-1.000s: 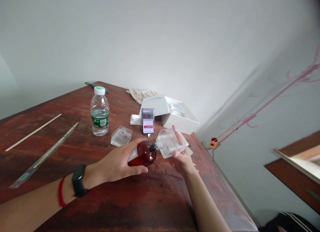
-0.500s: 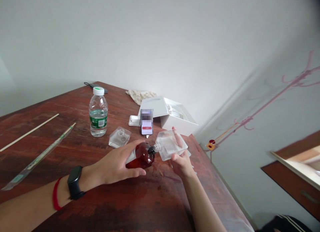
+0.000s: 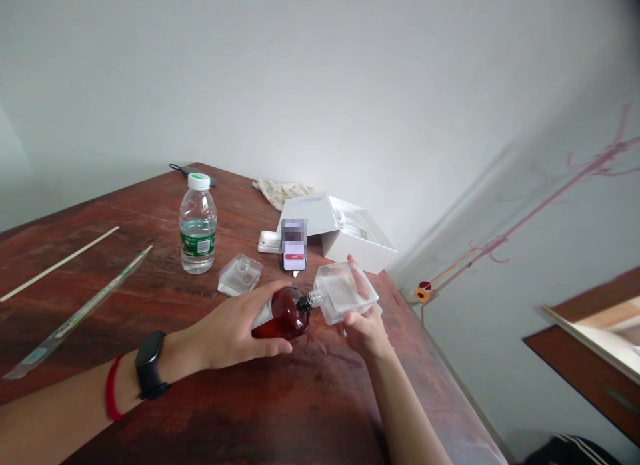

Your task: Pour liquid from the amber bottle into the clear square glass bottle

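My left hand (image 3: 245,325) is wrapped round a red-brown bottle (image 3: 289,318), tilted with its black neck towards the right. A clear square glass bottle (image 3: 345,291) lies tipped in my right hand (image 3: 366,325), thumb and fingers closed on it. The two necks meet mouth to mouth; whether one goes inside the other I cannot tell. Just beyond my left hand, a clear square block (image 3: 239,275) with a round hollow on top rests on the table (image 3: 310,398). Inside the glass bottle I cannot make out any clear liquid level.
A water bottle (image 3: 198,228) stands upright at the left. A wooden stick (image 3: 60,263) and a wrapped chopstick (image 3: 85,305) lie farther left. Behind my hands a phone (image 3: 294,248) leans by an open white box (image 3: 363,245), with a cloth (image 3: 280,193) behind. A pink rack (image 3: 535,215) leans at the right.
The glass bottle in my right hand has shifted very slightly to the right. My left hand and the red-brown bottle look nearly unchanged, with the necks still together.
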### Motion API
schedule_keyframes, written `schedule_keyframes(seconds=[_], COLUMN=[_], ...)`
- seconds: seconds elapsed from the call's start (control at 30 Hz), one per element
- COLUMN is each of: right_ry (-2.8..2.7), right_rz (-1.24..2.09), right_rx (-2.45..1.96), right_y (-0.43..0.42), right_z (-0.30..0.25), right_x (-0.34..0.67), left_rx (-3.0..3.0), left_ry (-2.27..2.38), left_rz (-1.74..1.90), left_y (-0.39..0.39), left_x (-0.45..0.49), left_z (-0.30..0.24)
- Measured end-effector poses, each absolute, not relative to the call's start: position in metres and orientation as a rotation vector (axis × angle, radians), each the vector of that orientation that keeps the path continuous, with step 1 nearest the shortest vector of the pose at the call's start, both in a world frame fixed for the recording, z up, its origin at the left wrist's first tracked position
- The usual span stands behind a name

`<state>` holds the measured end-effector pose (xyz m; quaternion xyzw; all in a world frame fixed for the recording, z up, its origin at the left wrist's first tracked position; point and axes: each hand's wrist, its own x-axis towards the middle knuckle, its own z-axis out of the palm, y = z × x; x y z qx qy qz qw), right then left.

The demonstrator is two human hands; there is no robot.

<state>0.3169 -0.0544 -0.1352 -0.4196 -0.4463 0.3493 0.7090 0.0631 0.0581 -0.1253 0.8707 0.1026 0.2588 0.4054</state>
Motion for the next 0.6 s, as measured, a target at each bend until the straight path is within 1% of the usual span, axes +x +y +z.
schedule_keyframes(seconds=[0.27,0.6], right_ry=[-1.021,-1.007], right_rz=[0.799,0.79], right_rx=[-0.909,-0.939], right_y=[-0.0533,-0.0572], right_z=[-0.1355,-0.1346], right_x=[0.3189,0.3175], left_rx=[2.224,2.215], left_ry=[0.302,0.29], left_rz=[0.652,0.612], left_y=[0.0608,0.0599], left_x=[0.0628,0.0627], left_z=[-0.1337,-0.1304])
